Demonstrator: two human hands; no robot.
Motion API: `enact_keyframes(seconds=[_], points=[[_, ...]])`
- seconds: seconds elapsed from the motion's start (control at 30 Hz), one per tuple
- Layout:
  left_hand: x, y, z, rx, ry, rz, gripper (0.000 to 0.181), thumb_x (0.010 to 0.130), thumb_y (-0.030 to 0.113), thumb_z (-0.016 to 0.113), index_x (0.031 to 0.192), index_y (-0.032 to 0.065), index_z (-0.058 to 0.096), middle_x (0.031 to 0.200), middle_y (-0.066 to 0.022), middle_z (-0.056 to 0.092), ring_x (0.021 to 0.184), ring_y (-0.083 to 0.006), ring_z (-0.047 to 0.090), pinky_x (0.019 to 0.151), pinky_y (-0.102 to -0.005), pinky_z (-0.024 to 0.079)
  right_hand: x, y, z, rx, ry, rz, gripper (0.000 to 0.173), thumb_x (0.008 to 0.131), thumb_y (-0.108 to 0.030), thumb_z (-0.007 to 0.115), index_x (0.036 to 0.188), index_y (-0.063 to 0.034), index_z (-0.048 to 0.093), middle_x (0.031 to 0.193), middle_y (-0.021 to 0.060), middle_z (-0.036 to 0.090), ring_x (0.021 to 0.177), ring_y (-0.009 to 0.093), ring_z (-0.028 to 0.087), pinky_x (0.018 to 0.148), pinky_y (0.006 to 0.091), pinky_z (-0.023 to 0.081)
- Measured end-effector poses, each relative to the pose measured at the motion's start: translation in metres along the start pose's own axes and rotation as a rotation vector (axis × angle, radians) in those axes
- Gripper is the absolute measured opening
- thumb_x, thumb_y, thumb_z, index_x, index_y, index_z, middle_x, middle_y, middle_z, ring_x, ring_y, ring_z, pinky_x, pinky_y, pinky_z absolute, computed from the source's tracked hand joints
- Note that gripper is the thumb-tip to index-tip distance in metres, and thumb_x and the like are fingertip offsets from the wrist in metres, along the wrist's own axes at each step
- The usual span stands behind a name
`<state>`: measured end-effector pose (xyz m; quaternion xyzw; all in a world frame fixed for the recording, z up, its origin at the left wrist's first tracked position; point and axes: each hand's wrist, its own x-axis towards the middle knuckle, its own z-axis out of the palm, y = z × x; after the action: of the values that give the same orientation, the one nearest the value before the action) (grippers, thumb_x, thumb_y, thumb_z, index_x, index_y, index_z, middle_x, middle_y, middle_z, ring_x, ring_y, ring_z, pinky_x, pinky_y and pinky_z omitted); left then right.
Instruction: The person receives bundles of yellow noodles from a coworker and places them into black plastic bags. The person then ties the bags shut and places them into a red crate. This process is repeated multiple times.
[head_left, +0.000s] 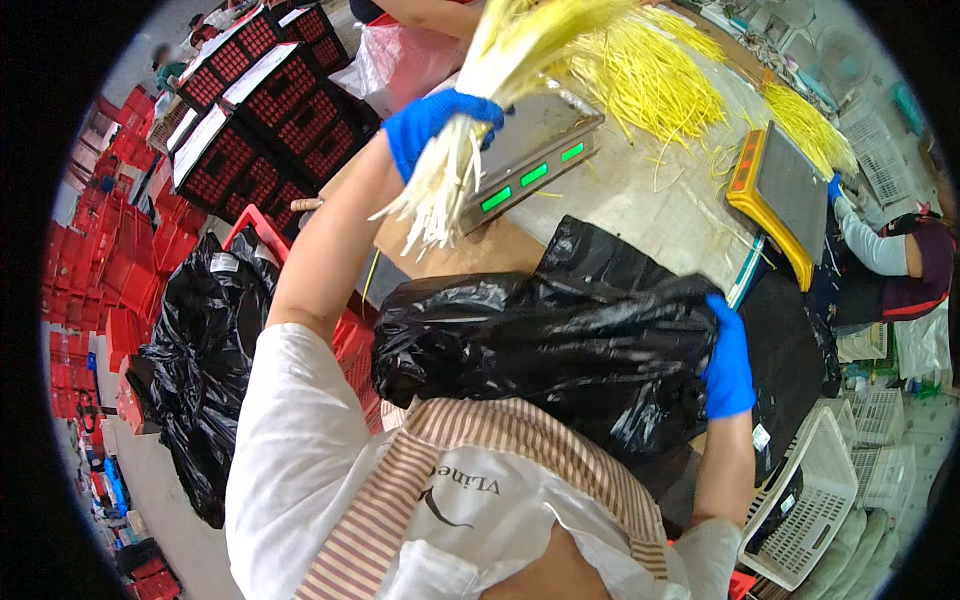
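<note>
My left hand (442, 124), in a blue glove, grips a bunch of yellow chives (517, 45) by its white stems, above the near end of a digital weighing scale (540, 142) with green displays. A full black plastic bag (540, 337) lies across the table edge in front of my body. My right hand (727, 360), also gloved in blue, is at the bag's right end; its fingertips are partly hidden, and the plastic looks gathered in them. A heap of loose yellow chives (645, 75) lies on the table beyond the scale.
Black crates (277, 112) stand stacked at upper left, with red crates (127, 255) behind. Another black bag (206, 367) is at my left. A yellow-framed scale (787, 195) stands at right, near a co-worker's sleeve (870, 236). A white plastic basket (806, 502) sits at lower right.
</note>
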<state>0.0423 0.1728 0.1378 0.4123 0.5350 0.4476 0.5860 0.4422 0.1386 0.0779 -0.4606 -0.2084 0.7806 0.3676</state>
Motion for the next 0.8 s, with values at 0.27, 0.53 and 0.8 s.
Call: enact_keyframes(seconds=[0.27, 0.53, 0.8], points=[[-0.1, 0.03, 0.047, -0.143, -0.21, 0.28, 0.039, 0.069, 0.015, 0.061, 0.102, -0.0027, 0.051, 0.079, -0.0071, 0.056, 0.071, -0.0129, 0.053, 0.069, -0.0244, 0.043, 0.113, 0.015, 0.012, -0.122, -0.193, 0.136, 0.029, 0.08, -0.022, 0.044, 0.095, -0.0003, 0.056, 0.09, 0.0137, 0.06, 0.079, 0.026, 0.058, 0.073, 0.0358, 0.048], [-0.082, -0.1, 0.114, 0.672, -0.271, 0.46, 0.048, 0.062, 0.017, 0.065, 0.106, 0.0049, 0.049, 0.088, -0.0139, 0.059, 0.081, -0.0248, 0.056, 0.074, -0.0335, 0.044, 0.057, -0.014, 0.028, -0.241, -0.231, 0.061, 0.029, 0.082, -0.019, 0.044, 0.102, -0.0003, 0.054, 0.098, 0.0128, 0.058, 0.086, 0.023, 0.057, 0.077, 0.0342, 0.046], [-0.023, -0.198, 0.087, 0.718, -0.564, 0.465, 0.042, 0.074, 0.005, 0.054, 0.115, 0.0014, 0.044, 0.116, -0.0147, 0.048, 0.104, -0.0198, 0.046, 0.091, -0.0288, 0.034, -0.029, 0.029, 0.013, -0.404, -0.131, -0.202, 0.03, 0.084, -0.019, 0.042, 0.105, -0.0011, 0.053, 0.104, 0.0124, 0.056, 0.091, 0.022, 0.055, 0.081, 0.0331, 0.044]])
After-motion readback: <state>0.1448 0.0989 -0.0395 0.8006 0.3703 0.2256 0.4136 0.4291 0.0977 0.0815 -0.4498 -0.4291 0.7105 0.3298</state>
